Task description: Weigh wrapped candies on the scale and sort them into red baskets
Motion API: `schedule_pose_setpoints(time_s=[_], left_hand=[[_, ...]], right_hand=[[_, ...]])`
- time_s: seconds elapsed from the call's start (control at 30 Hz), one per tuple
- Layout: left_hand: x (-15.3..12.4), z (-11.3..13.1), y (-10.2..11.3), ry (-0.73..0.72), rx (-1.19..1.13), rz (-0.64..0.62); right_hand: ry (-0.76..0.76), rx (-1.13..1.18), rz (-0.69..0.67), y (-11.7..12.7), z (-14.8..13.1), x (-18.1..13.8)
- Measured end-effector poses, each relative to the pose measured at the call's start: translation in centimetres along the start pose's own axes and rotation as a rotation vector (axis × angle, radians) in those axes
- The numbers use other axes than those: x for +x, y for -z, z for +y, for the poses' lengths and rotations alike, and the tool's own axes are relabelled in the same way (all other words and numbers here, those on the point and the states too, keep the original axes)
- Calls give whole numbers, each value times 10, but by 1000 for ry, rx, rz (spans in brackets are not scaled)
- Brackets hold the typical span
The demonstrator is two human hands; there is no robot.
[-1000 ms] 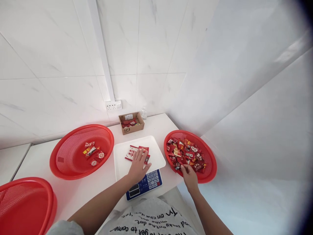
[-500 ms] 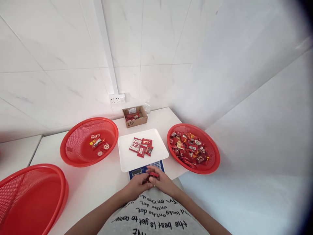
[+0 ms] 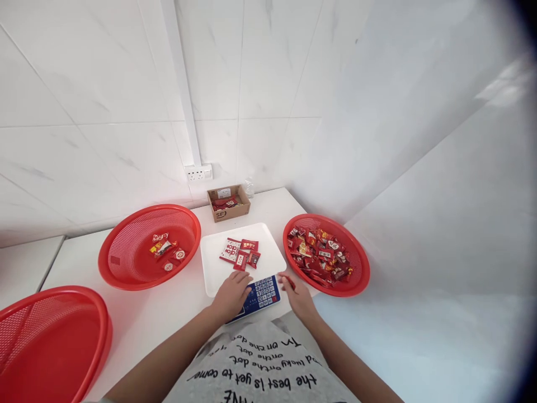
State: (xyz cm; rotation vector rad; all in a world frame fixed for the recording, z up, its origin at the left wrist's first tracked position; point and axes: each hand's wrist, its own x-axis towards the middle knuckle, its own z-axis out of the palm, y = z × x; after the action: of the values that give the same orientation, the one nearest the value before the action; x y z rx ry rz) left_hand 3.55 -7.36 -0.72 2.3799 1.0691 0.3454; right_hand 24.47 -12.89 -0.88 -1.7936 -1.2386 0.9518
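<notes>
My left hand [image 3: 232,294] reaches palm down over the front edge of the white tray [image 3: 216,280], its fingers stretched out just short of the packets; the space beneath the palm is hidden. My right hand [image 3: 297,296] is closed around a small red candy packet [image 3: 289,281], to the right of the scale's keypad [image 3: 264,292]. Several red packets lie together on the tray, among them a larger white-and-red patterned packet [image 3: 230,250]. The tray sits on top of the blue scale, whose display is partly covered by my left hand.
A red basket [image 3: 361,274] heaped with red packets stands to the right. Another red basket [image 3: 121,274] with a few packets is at the left, and a third red basket [image 3: 103,347] is nearer. An open cardboard box [image 3: 232,213] with packets stands behind the tray.
My hands were together in front of the scale with red packets between them. They have parted: the left went to the tray's front edge, the right moved rightward with a red packet.
</notes>
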Motion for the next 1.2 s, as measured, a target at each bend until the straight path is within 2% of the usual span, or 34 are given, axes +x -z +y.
schedule_pose_setpoints(time_s=[0.1,0.2,0.3,0.5,0.7,0.83,0.97,1.1,1.2], left_hand=[[23,-18,-5,-39,193,-12],[41,-27,-12,-47,300,-41],[51,-24,-16,-92,339,-39],[57,-12,-21,-90,325,17],[85,-19,-22,-45,324,118],[102,-31,-26,45,336,44],[105,-37,-30,105,328,-30],[99,-35,-27,101,344,-43],[91,-35,-24,103,373,21]], right_hand=[[78,-413,166,29,24,17],[-55,-763,196,51,49,25],[-113,-931,195,64,68,25],[-119,-933,156,70,76,23],[-138,-829,203,73,82,28],[-164,-757,210,75,87,32],[-175,-731,206,75,87,33],[-190,-729,223,74,85,32],[-225,-732,223,73,83,31]])
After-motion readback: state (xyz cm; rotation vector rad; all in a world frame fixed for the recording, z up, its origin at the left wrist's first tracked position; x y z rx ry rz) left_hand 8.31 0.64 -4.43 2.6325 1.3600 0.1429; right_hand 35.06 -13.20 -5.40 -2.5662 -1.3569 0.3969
